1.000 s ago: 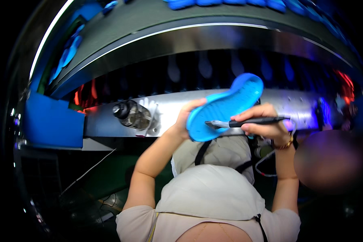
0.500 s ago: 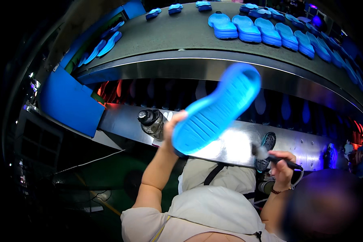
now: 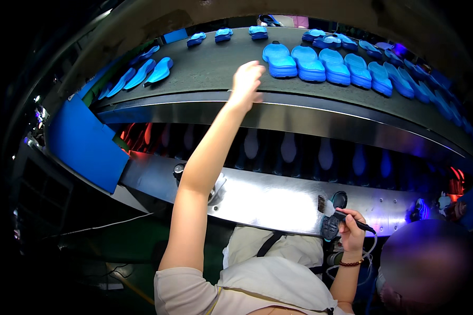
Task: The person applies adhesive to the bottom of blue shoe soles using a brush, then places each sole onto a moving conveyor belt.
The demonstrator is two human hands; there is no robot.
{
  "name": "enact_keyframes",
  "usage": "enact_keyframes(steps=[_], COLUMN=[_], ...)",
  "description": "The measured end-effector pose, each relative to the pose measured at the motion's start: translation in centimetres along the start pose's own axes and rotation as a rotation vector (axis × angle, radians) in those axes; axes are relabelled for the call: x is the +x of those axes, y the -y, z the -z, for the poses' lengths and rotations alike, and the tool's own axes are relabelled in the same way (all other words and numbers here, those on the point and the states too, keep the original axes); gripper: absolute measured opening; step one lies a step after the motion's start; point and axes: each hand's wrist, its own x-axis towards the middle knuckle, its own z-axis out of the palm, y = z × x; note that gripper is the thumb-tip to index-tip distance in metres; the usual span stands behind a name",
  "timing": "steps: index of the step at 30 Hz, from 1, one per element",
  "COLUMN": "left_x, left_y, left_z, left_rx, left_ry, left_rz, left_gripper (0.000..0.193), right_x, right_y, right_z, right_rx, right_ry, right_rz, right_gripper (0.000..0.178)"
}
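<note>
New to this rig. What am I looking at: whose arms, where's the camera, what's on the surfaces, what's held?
No robot here: those are a person's bare arms. The camera sits on their head, looking down; its fisheye lens bends straight edges.

The left hand reaches out over a greenish-grey surface, just left of the nearest stacks of blue shoe soles. It looks empty; whether it touches the surface is hard to tell. More loose soles lie at the far left.

The right hand holds a brush with a dark handle, over the lower metal ledge. A bottle there is mostly hidden by the left arm.
</note>
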Motion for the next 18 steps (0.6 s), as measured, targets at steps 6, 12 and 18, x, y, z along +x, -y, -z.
enact_keyframes(steps=[6,12,18], left_x=[3.0,1.1,-8.2], left_y=[2.3,2.8,5.4], left_z=[-5.3,-3.7,-0.9], left_rx=[1.215,1.060,-0.182], left_ry=[-0.082,-0.158,-0.412], left_rz=[-0.353,-0.804,-0.557], left_gripper=[0.063,0.030,0.031], right_x=[0.0,0.1,0.8], right_y=[-0.8,-0.1,-0.4], right_z=[0.3,-0.8,0.4], right_rx=[-0.045,-0.042,-0.030], right_ry=[0.030,0.059,0.077], right_rz=[-0.003,0.005,0.007], right_gripper=[0.019,0.019,0.025])
